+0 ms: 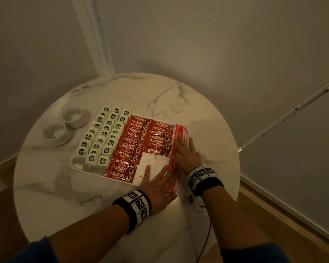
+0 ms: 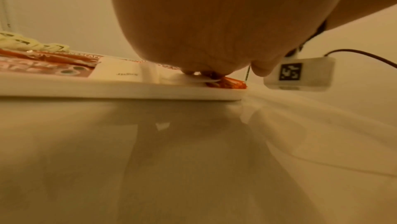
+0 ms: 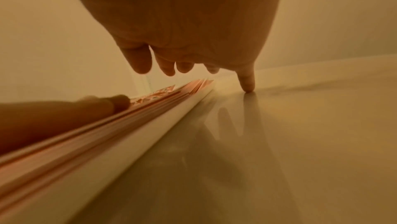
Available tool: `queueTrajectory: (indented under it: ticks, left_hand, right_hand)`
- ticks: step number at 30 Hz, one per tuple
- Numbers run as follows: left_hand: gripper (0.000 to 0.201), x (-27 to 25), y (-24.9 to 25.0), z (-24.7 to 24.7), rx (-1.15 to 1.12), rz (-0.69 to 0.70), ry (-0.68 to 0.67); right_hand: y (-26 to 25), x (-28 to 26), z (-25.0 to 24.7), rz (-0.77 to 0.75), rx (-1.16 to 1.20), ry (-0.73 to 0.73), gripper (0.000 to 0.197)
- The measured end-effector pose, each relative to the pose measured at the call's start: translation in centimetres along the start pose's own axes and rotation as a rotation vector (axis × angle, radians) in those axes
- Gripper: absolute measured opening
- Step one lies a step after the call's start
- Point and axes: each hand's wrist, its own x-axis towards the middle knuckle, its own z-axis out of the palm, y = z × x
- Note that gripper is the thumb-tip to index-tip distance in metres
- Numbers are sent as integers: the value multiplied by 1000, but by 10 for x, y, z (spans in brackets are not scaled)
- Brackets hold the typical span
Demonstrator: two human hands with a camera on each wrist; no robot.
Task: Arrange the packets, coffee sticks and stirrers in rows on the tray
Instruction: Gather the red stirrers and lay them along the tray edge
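Note:
A white tray [image 1: 75,165] lies on the round marble table [image 1: 207,120]. It holds rows of green-labelled packets [image 1: 103,133], red coffee sticks [image 1: 135,141], white sachets [image 1: 152,164] and red-and-white stirrers [image 1: 179,131] along its right edge. My left hand [image 1: 156,181] lies flat with straight fingers on the white sachets and the stirrers' near end [image 2: 227,81]. My right hand [image 1: 184,150] is spread flat over the stirrers [image 3: 107,125] at the tray's right rim, one fingertip touching the table.
Two small white bowls [image 1: 71,115] [image 1: 55,131] stand on the table left of the tray. A wall corner and a floor rail lie behind and to the right. A wrist device with a cable [image 2: 300,75] hangs near the tray's corner.

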Motion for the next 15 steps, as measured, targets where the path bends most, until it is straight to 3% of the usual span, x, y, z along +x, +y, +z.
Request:
queueTrajectory:
  ticks: [5, 15]
  left_hand:
    - [71, 1, 0, 4, -18, -7, -9]
    - [71, -4, 0, 0, -39, 34, 14]
  right_hand:
    - [-4, 17, 3, 22, -95, -101, 70]
    - [-17, 19, 17, 124, 2, -38, 84]
